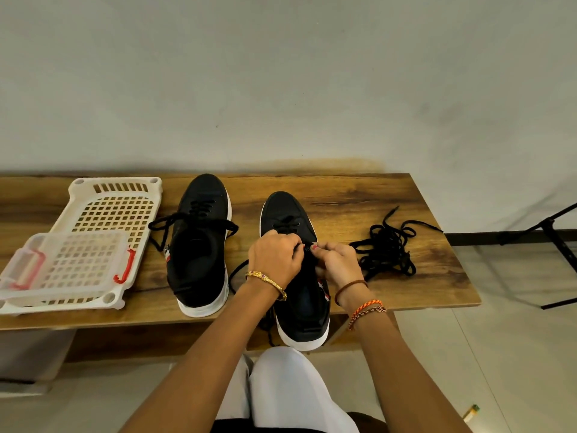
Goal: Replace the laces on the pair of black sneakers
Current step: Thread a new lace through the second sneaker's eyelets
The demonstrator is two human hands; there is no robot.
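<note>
Two black sneakers with white soles stand on the wooden table (359, 195), toes pointing away from me. The left sneaker (199, 245) is partly laced, its lace ends trailing off both sides. Over the middle of the right sneaker (288, 214) my left hand (274, 257) and my right hand (338, 265) meet, fingers curled, pinching its black lace (235, 273) at the eyelets. A loose end of that lace trails off to the left of the shoe. A tangled pile of black laces (388, 248) lies on the table just right of my right hand.
A white perforated plastic tray (115, 207) sits at the table's left, with a clear lidded box with red clasps (62, 264) resting on it. A black tripod leg (555, 239) stands on the floor at the right. My knees are below the table's front edge.
</note>
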